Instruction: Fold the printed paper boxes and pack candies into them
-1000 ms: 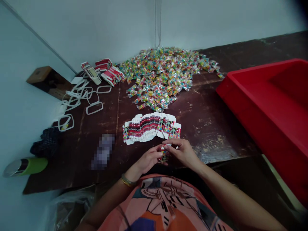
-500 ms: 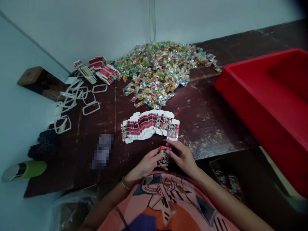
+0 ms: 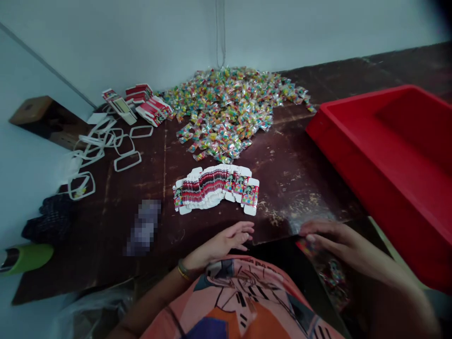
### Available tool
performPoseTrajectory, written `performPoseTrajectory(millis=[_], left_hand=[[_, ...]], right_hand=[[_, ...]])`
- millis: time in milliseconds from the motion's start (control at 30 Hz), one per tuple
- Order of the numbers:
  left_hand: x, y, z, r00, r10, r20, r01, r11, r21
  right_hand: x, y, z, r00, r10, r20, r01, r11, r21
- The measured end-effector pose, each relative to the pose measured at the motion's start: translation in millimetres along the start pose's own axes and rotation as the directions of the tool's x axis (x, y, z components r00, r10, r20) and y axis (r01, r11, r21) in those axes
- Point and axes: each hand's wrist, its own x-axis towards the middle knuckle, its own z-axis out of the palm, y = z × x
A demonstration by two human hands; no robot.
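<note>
My left hand (image 3: 226, 241) lies at the near table edge with its fingers stretched out and nothing in it. My right hand (image 3: 330, 235) is out to the right, past the table edge, fingers extended and a little smeared. Just under its fingertips shows a small red printed box (image 3: 302, 245), above a dark bin (image 3: 330, 278) holding more such boxes. A fanned row of flat printed box blanks (image 3: 215, 188) lies on the dark wooden table (image 3: 293, 174) just beyond my left hand.
A big heap of colourful wrapped sweets (image 3: 229, 106) fills the back by the wall. Stacks of red blanks (image 3: 148, 106) and white card frames (image 3: 106, 146) lie at the back left. A red tub (image 3: 388, 160) stands on the right, a green bottle (image 3: 26, 258) at the near left.
Both hands held a small folded box between them. Now they have parted: the right hand swung right and down with the box, and the left hand is left bare.
</note>
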Motion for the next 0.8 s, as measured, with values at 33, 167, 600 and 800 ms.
performPoseTrajectory(millis=[33,167,600,800], left_hand=[[1,0,-2.4,0.999,0.007,-0.032,-0.007,1.0,0.001],[6,-1,-12.0,0.989,0.017,-0.144,-0.019,1.0,-0.009],[8,-2,-14.9,0.989,0.022,-0.147,-0.08,0.911,-0.404],[17,-13,-0.8,0.965,-0.115,-0.236,0.089,0.989,-0.119]], right_hand=[[0,5,-8,1.0,0.013,0.011,-0.012,0.994,-0.109],[48,9,33,0.972,-0.198,-0.129,0.133,0.908,-0.396],[54,-15,112,0.654,-0.752,-0.088,0.65,0.617,-0.443],[76,-15,117,0.781,-0.552,-0.293,0.414,0.808,-0.419]])
